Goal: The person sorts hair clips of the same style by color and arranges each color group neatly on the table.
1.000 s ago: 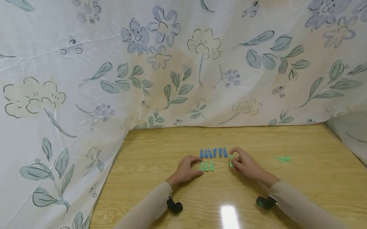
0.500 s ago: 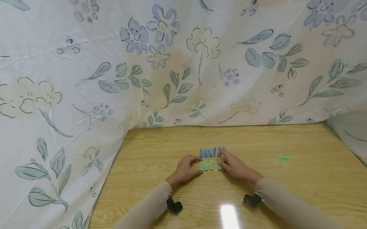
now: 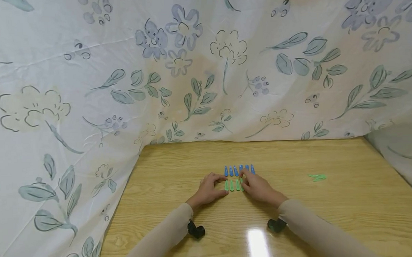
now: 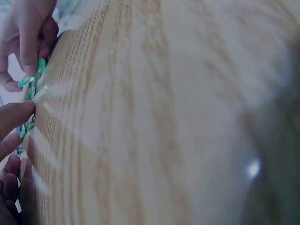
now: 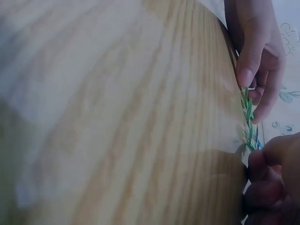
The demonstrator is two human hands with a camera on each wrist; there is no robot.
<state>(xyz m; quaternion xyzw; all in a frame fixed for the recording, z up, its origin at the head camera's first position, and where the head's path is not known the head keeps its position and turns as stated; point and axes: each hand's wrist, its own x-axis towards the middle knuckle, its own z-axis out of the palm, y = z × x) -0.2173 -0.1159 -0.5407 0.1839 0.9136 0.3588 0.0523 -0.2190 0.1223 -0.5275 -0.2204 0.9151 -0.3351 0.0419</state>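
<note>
In the head view, several blue snap hair clips (image 3: 231,171) lie side by side in a row on the wooden table. Below them runs a row of green snap hair clips (image 3: 232,186). My left hand (image 3: 208,189) frames the leftmost green clip (image 3: 226,186), index finger at its top end and thumb at its bottom end. With thumb and index finger, my right hand (image 3: 260,188) pinches another green clip (image 3: 242,184) at the row's right end, partly covering it. In the left wrist view that pinched clip (image 4: 41,67) shows at the right hand's fingertips.
A few overlapping green hair clips (image 3: 318,177) lie apart on the right side of the wooden table (image 3: 180,159). Floral cloth (image 3: 225,105) hangs behind and to the left of the table. Light glares off the front of the tabletop.
My right hand has moved left with its green clip, from beyond the blue row's right end to beside the third green clip. The left hand has stayed in place.
</note>
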